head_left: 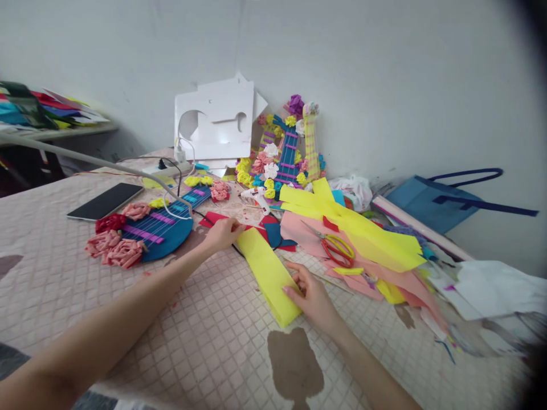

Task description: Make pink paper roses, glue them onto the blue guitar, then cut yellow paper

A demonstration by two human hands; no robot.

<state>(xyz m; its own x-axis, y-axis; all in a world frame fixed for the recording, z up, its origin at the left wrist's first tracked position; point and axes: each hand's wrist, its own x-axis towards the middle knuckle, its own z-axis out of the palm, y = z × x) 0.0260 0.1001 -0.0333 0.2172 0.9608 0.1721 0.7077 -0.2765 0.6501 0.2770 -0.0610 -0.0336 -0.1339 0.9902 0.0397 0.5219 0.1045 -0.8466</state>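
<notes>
1. My left hand (pixel 228 232) pinches the yellow strip (pixel 265 265) at its far end; my right hand (pixel 311 293) clasps the near end, over the worktop (pixel 209 336).
2. Strip appears folded; no cuts seen.
3. Blue guitar (pixel 176 244), leftward: flowers (pixel 123 253) along one edge, near edge bare.

A blue bag (pixel 431 204) rests by the wall (pixel 384 74).

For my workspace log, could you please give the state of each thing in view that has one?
Yellow strip: folded, in both hands
Left hand: pinching strip's far end
Right hand: holding strip's near end
Scissors: lying down, blades apparently closed
Glue gun: set down
Tablet-like device: lying flat, screen dark
Front blue guitar: lying flat
</notes>
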